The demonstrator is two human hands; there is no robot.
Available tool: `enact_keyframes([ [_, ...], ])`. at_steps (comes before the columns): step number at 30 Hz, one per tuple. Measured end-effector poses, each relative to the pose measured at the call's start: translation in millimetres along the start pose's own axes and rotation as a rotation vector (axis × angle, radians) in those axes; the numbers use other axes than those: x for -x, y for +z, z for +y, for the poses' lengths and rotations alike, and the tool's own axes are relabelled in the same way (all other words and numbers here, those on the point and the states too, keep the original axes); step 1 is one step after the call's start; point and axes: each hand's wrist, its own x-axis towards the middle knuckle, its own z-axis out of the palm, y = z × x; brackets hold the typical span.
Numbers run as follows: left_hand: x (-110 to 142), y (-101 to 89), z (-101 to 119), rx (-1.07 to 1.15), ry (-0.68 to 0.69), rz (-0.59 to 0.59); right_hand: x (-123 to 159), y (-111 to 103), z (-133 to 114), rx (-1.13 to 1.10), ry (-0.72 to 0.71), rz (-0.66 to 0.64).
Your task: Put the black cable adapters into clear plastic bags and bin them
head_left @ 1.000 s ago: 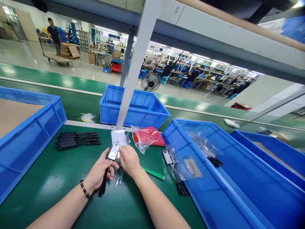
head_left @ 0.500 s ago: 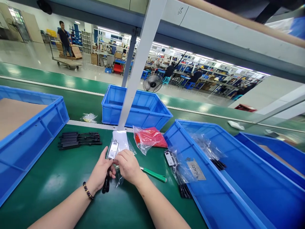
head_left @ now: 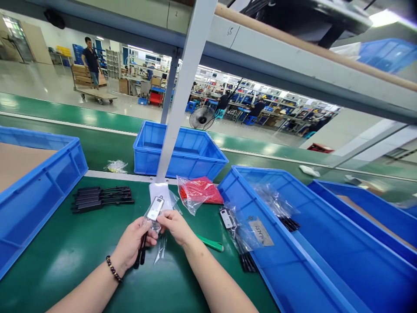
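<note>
My left hand (head_left: 132,243) grips a small black device with a white label (head_left: 154,208) and a black strap hanging below it. My right hand (head_left: 174,226) pinches a clear plastic bag (head_left: 161,248) at the device's lower end; the film covers part of the device. Both hands are closed over the green table (head_left: 81,252). Beyond the hands, a white sheet (head_left: 159,190) lies flat near the post.
A row of black devices (head_left: 100,198) lies to the left. A bag of red parts (head_left: 198,191), a green-handled tool (head_left: 210,244) and bagged devices (head_left: 243,230) sit right. Blue bins stand left (head_left: 39,195), behind (head_left: 179,150) and right (head_left: 309,243). A grey post (head_left: 176,108) rises ahead.
The two hands stayed together on the device and bag, shifting slightly; the device tilted a little. The person with the cart in the background walked to the right.
</note>
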Motion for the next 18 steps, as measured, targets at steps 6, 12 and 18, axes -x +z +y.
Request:
enact_keyframes([
  [6, 7.4, 4.5, 3.5, 0.059, -0.124, -0.219, 0.4, -18.2, -14.5, -0.200, -0.028, 0.101],
  [12, 3.0, 3.2, -2.8, 0.086, -0.070, -0.107, 12.3, -10.9, -19.9, 0.064, -0.004, -0.207],
  [18, 13.1, 8.2, 8.3, 0.093, -0.179, -0.312, 12.9, -17.7, -29.4, -0.045, -0.116, -0.136],
])
